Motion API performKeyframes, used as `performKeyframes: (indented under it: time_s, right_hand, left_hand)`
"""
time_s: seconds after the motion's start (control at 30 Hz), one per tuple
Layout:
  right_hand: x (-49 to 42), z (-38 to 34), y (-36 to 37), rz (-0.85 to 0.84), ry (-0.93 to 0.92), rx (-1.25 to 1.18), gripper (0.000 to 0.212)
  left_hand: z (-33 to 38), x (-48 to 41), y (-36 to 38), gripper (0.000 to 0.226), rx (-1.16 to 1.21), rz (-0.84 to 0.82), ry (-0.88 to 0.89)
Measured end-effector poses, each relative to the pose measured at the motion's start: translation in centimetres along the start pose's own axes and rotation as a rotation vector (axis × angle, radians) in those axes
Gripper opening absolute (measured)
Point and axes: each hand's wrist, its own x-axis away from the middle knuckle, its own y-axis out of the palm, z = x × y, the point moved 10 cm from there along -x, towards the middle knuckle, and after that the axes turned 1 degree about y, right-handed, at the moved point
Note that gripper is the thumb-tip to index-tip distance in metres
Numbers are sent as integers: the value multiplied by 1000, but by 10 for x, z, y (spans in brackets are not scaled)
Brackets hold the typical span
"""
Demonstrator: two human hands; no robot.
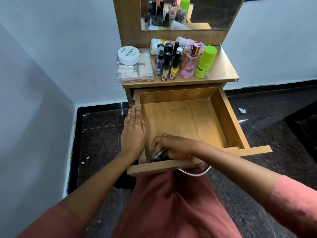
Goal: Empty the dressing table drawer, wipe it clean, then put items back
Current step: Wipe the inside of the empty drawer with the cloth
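My left hand [133,129] lies flat and open on the drawer [228,117] side to keep it steady. My right hand [173,147] closes around a dark little thing [159,154] low in the middle.

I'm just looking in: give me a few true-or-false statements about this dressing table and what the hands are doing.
1. The drawer is pulled open. True.
2. The left hand is lifting the green bottle. False: it rests on the drawer's left wall; the bottle stands on the tabletop.
3. The right hand reaches into the drawer's near left corner, onto a dark item. True.
4. The drawer is full of bottles. False: its floor is mostly bare.
5. The white jar sits on a clear box. True.
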Motion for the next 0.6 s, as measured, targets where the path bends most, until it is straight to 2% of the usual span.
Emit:
performKeyframes:
  time_s: [0.1,0.17,0.3,0.43,0.6]
  right_hand:
    - [9,6,-5,-49,12,27,48]
    - [14,9,-8,-8,14,28,48]
    - [20,9,-24,226,17,-28,37]
    - [22,-20,-39,410,-126,27,30]
    - [13,-61,-16,329,-325,298,35]
  left_hand:
    - [-2,11,1,51,-52,-95,34]
    - [-6,23,-5,51,-62,-110,36]
    - [-10,46,-29,50,-82,-18,14]
    - [-15,66,-41,51,-68,43,-47]
    - [-19,75,-46,51,-76,105,-93]
